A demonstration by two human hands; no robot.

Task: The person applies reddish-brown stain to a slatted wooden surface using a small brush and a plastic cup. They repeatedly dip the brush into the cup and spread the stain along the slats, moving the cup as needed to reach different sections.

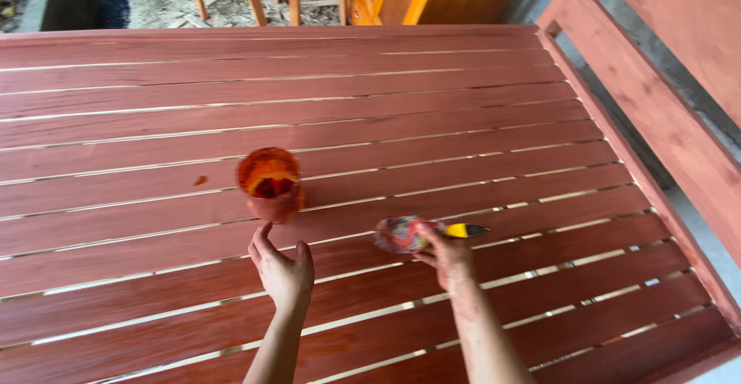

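Right hand [448, 259] grip closed on paintbrush [421, 233], long axis level, yellow handle pointing right, left hand [282, 268] open.

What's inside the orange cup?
The stained orange plastic cup on the red slatted wooden surface holds dark red liquid at its bottom. How deep it goes is hidden by the cup's wall.
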